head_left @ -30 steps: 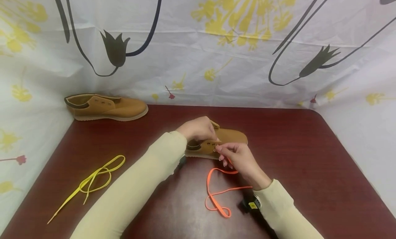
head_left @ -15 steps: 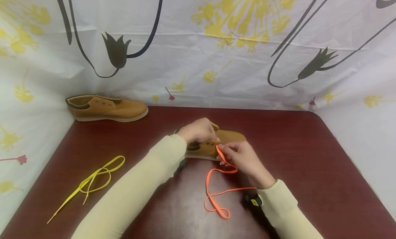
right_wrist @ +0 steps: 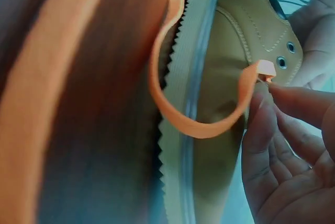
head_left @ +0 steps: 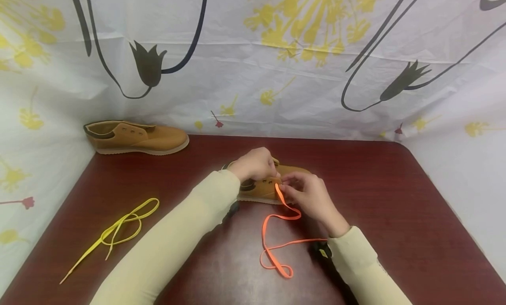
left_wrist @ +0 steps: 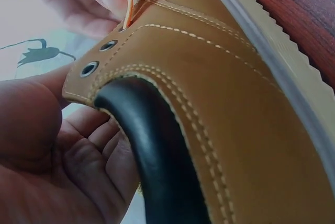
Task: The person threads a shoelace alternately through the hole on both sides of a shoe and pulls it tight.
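A tan shoe point(head_left: 258, 191) stands on the table with its toe to the right. My left hand point(head_left: 254, 164) reaches over its opening and grips the near eyelet flap; the left wrist view shows the thumb and fingers around that flap. Two bare metal eyelets point(left_wrist: 89, 69) show there, and an orange shoelace point(right_wrist: 196, 130) runs through the third, nearest the toe. My right hand point(head_left: 310, 195) is at this eyelet, its thumb and index finger pinching the shoelace close to the flap edge. The lace's far tip is hidden behind the flap and fingers.
The rest of the orange lace lies looped on the dark red table point(head_left: 395, 217) in front of the shoe. A yellow shoelace point(head_left: 118, 226) lies at the left. Another tan shoe point(head_left: 152, 138) without lace stands at the back left, by the patterned white curtain point(head_left: 237, 55).
My right hand has moved from the near side of the flap up to its edge. The orange lace now passes into the toe-end eyelet. My left hand keeps its grip on the flap.
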`<state>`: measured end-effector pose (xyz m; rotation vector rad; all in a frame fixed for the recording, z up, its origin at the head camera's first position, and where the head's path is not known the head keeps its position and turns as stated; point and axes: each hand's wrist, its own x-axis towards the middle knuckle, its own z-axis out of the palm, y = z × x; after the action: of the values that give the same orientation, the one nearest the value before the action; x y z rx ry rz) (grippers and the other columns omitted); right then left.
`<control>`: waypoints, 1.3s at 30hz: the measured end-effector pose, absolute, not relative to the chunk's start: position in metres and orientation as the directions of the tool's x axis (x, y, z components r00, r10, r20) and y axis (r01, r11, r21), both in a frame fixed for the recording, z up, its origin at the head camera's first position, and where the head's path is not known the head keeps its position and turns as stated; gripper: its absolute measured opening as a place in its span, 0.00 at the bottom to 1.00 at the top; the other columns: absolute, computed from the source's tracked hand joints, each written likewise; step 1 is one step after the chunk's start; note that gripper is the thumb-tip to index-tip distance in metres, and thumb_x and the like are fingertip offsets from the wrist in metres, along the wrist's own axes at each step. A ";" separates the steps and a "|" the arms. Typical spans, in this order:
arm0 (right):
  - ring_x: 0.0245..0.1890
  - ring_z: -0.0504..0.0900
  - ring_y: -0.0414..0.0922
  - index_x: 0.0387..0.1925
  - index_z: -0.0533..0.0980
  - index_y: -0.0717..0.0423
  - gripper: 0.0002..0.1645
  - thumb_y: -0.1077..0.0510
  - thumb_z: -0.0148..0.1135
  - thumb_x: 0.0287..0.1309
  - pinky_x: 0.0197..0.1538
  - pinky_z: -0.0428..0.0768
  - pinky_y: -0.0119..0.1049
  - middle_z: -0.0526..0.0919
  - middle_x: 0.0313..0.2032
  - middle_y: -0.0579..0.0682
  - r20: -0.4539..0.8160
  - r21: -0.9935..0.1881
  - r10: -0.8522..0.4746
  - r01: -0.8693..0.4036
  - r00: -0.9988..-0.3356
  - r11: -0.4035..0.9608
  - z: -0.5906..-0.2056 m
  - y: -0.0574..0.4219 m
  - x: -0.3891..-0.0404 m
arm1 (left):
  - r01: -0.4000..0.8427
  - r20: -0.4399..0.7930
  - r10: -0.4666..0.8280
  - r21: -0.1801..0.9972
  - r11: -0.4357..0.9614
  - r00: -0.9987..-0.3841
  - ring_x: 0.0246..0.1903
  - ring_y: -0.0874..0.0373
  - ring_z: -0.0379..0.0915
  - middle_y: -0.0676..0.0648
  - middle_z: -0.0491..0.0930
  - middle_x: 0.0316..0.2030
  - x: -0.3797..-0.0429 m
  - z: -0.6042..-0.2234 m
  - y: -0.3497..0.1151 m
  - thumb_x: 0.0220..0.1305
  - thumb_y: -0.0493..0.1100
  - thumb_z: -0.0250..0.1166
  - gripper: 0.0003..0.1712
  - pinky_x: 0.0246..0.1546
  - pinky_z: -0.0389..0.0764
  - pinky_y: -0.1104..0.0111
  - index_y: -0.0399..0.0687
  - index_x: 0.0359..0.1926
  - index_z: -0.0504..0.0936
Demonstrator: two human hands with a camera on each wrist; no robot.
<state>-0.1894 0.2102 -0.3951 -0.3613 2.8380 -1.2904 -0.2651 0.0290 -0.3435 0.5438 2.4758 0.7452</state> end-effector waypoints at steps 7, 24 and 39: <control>0.28 0.85 0.43 0.42 0.80 0.59 0.08 0.62 0.68 0.63 0.34 0.87 0.38 0.87 0.33 0.55 0.027 -0.811 -0.213 -0.146 -0.977 0.566 -0.401 0.212 -0.193 | 0.189 -0.315 0.458 0.615 0.765 -0.831 0.13 0.62 0.56 0.55 0.66 0.10 -0.265 -0.340 0.031 0.68 0.46 0.67 0.27 0.18 0.60 0.72 0.49 0.10 0.76; 0.29 0.82 0.43 0.40 0.80 0.58 0.06 0.60 0.68 0.63 0.32 0.83 0.37 0.86 0.33 0.54 0.016 -0.814 -0.240 -0.152 -0.971 0.560 -0.401 0.218 -0.194 | 0.033 -0.231 0.430 0.851 0.524 -0.873 0.37 0.47 0.88 0.40 0.88 0.34 -0.268 -0.319 0.027 0.77 0.44 0.56 0.18 0.41 0.88 0.60 0.34 0.38 0.84; 0.29 0.81 0.45 0.39 0.80 0.53 0.04 0.59 0.68 0.64 0.31 0.81 0.35 0.84 0.30 0.51 0.027 -0.817 -0.249 -0.165 -0.968 0.553 -0.397 0.217 -0.194 | 0.003 -0.098 0.311 0.952 0.307 -0.945 0.25 0.59 0.78 0.33 0.87 0.40 -0.279 -0.294 0.031 0.75 0.39 0.57 0.14 0.40 0.87 0.62 0.30 0.47 0.83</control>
<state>-0.1943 0.2172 -0.3973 -0.3593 2.6868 -1.3982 -0.2787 0.0312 -0.2941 0.2850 2.3135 1.6836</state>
